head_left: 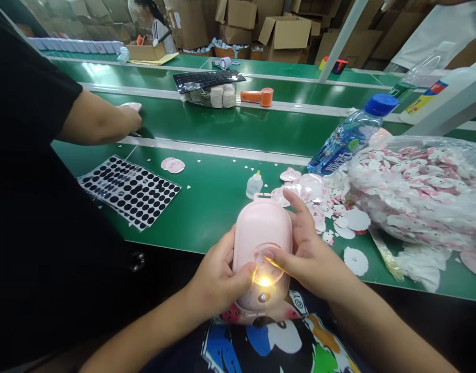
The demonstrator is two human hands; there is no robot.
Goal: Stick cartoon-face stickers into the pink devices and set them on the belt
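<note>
A pale pink rounded case (pixel 263 223) with a glowing yellow light near its lower end lies between my two hands, above my lap. My left hand (pixel 226 274) wraps round its left side, thumb on the round window. On the right side my right hand (pixel 310 248) holds it, thumb pressing the window's upper edge and index finger stretched past the case. Just beyond the case stands a small clear dropper bottle (pixel 254 185). Round pink and white stickers (pixel 311 187) lie scattered to the right, beside a clear bag full of cat-face pieces (pixel 424 186).
A sheet of black dots (pixel 131 191) lies at the left. A blue-capped bottle (pixel 345 137) leans by the bag. Farther back are an orange device (pixel 257 97) and a wrapped bundle (pixel 210 89). A co-worker's arm (pixel 100 119) reaches over the green bench (pixel 207 207) from the left.
</note>
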